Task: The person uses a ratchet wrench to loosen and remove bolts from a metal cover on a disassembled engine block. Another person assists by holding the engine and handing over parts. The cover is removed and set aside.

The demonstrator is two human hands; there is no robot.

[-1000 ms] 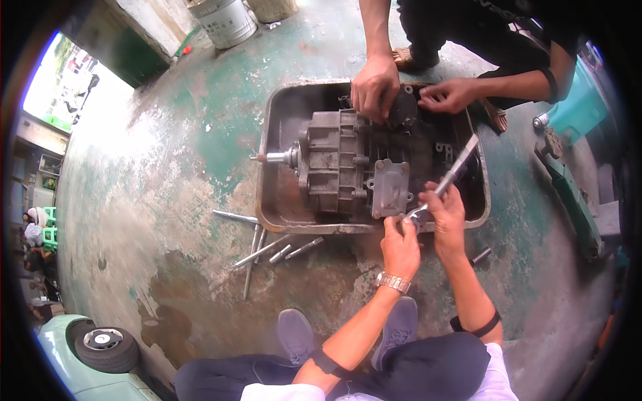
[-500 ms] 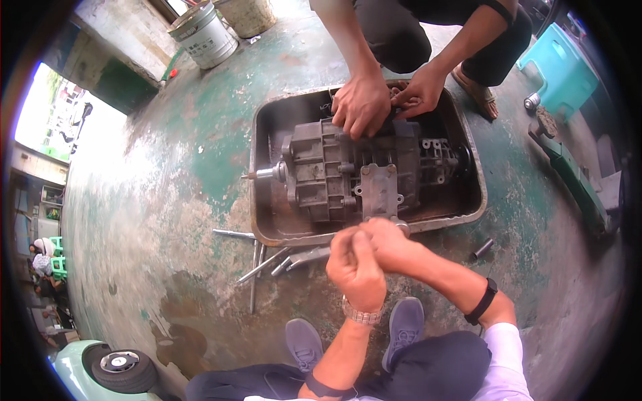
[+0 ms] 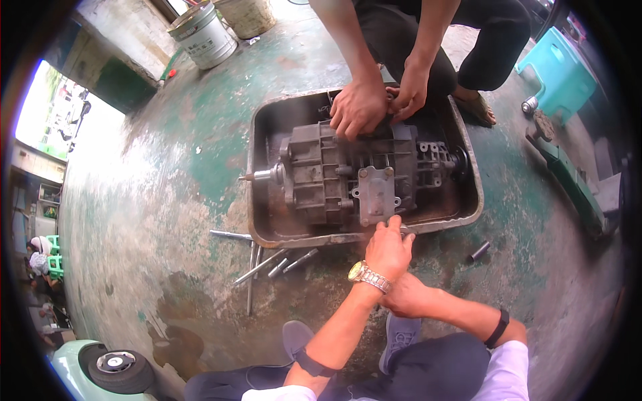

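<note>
Lower centre: right hand (image 3: 404,295), partly hidden behind the left wrist; left hand (image 3: 389,251), fingertips over the near rim of the tray (image 3: 294,241). Whether either grips anything cannot be told. Left of them, metal tools (image 3: 259,267). Centre: gearbox (image 3: 334,175) in the tray, just beyond the left fingertips, its upper side partly covered by a co-worker's hands (image 3: 359,108).

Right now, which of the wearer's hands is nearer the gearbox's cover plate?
Left: in the picture, the left hand is just below the cover plate, the right hand farther below.

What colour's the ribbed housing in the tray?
Grey; the ribbed housing shows best in the head view.
</note>
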